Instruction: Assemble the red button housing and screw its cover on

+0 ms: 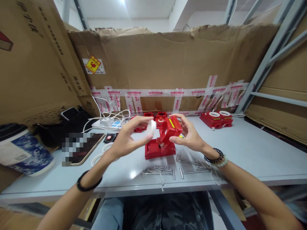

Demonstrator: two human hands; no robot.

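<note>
My left hand (129, 137) pinches a white ring or disc (151, 128), slightly blurred, between thumb and fingers. To its right, my right hand (190, 134) grips a red plastic housing (176, 126) with a yellow label, held tilted above the table. Just below stands a red open base (151, 153); whether it is joined to the housing I cannot tell. Two more white rings (97, 158) lie beside my left forearm. In front of the base is a pile of metal screws (159, 169), with T-shaped metal tools (181, 173) near it.
Red housings with white rings (217, 118) sit at the back right, and more red parts (161, 115) behind my hands. On the left are a phone (96, 143), a patterned cup (28, 153), a black bag (50, 131) and a power strip (97, 124) with white cables. Cardboard (153, 64) walls the back.
</note>
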